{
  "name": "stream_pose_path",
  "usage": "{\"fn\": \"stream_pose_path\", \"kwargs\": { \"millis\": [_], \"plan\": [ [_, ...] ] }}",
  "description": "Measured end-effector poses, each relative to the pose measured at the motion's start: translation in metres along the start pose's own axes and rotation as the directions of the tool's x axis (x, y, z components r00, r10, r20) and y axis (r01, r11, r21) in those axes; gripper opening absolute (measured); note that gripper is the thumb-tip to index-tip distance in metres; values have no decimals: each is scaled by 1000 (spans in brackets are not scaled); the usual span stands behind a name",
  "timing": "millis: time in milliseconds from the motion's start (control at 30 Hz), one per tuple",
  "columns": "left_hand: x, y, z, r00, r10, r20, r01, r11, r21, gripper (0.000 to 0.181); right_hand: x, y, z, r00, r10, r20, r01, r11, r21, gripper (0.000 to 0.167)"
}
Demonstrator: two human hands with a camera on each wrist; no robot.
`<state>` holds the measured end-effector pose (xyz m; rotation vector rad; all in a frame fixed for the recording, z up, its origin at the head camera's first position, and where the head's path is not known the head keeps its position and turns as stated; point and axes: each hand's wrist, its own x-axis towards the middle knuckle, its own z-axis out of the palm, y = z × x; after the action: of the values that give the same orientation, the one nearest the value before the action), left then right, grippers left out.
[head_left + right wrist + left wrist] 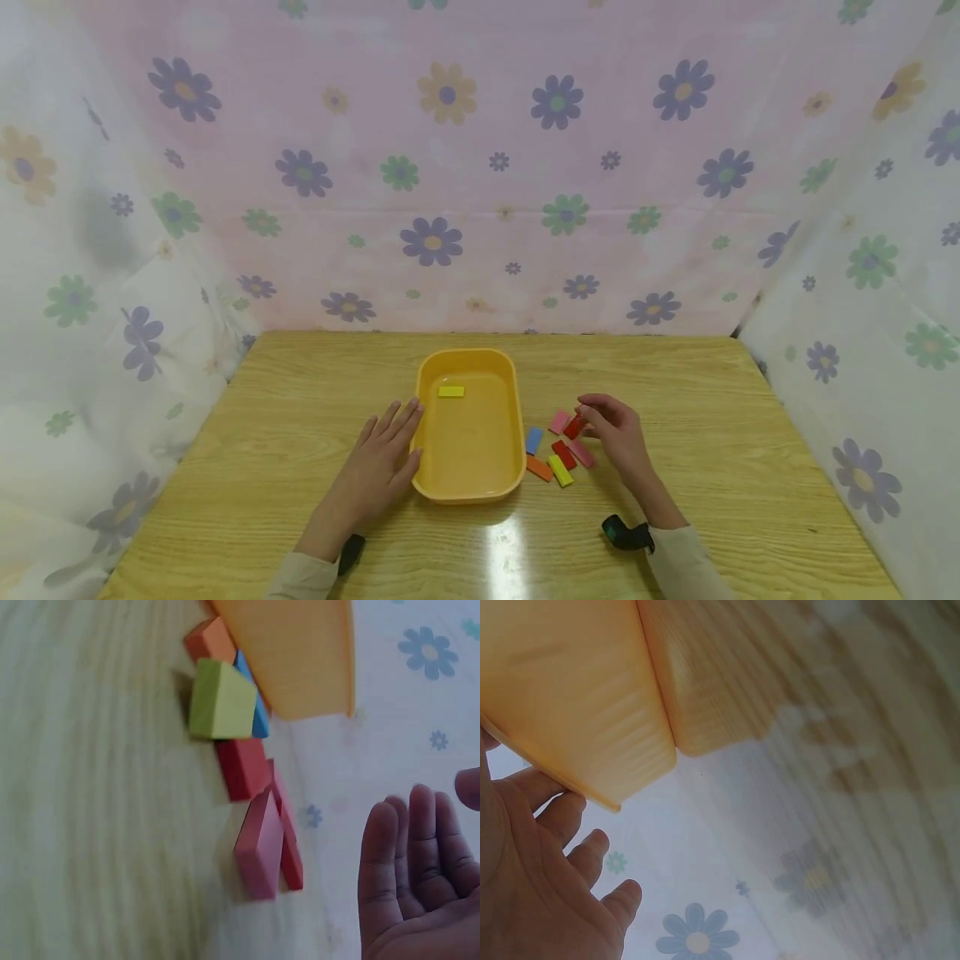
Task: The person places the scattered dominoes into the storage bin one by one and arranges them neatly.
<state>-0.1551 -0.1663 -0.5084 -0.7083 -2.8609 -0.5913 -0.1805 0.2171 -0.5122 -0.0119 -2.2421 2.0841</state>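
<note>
A yellow-orange plastic tray (468,492) stands on the table with one yellow block (451,392) lying inside. My left hand (381,462) touches the tray's left rim, its fingers spread. Right of the tray lies a loose group of coloured blocks: a blue block (534,441), an orange block (538,468), a yellow block (223,701), a red block (564,455), another red block (573,427), a pink block (559,421) and another pink block (261,844). Just above the farther red block is my right hand (617,433), with nothing between thumb and fingers in the right wrist view.
The wood-grain table (315,400) ends against a flowered pink cloth (480,275) at the back. Similar white cloths hang at both sides. Dark wrist devices, such as the right one (626,534), sit at both wrists.
</note>
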Motion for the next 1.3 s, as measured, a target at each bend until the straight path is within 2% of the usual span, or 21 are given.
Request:
{"fn": "stream_pose_path", "kwargs": {
  "millis": [133, 233, 400, 533, 667, 767, 1100, 1300],
  "plan": [
    [1, -2, 0, 1000, -6, 3, 6, 1000, -8, 61, -3, 3, -12, 999, -12, 31, 15, 994, -111, 31],
    [2, -3, 1, 1000, -6, 1, 6, 1000, -15, 61, -3, 1, -18, 999, -21, 48, 30, 977, -209, 28],
    [3, -4, 1, 1000, 8, -14, -9, 1000, -20, 62, -8, -1, -22, 996, -30, 88, 62, 919, -390, 24],
    [3, -3, 2, 999, 23, -33, -24, 1000, -14, 62, -14, 2, -21, 993, 9, 120, 52, 869, -492, 26],
    [2, -2, 3, 999, 31, -44, -31, 999, -9, 61, -21, 4, -18, 988, 62, 139, 22, 846, -533, 30],
    [2, -1, 2, 999, 30, -38, -30, 1000, -3, 61, -27, 4, -18, 986, 83, 145, 8, 842, -539, 31],
    [3, -1, 0, 999, 35, -17, -35, 999, 11, 62, -27, 11, -17, 982, 84, 167, 32, 803, -595, 32],
    [2, -2, 1, 1000, 30, -4, -30, 999, 26, 62, -27, 8, -14, 982, 101, 163, 18, 798, -602, 29]
  ]
}}
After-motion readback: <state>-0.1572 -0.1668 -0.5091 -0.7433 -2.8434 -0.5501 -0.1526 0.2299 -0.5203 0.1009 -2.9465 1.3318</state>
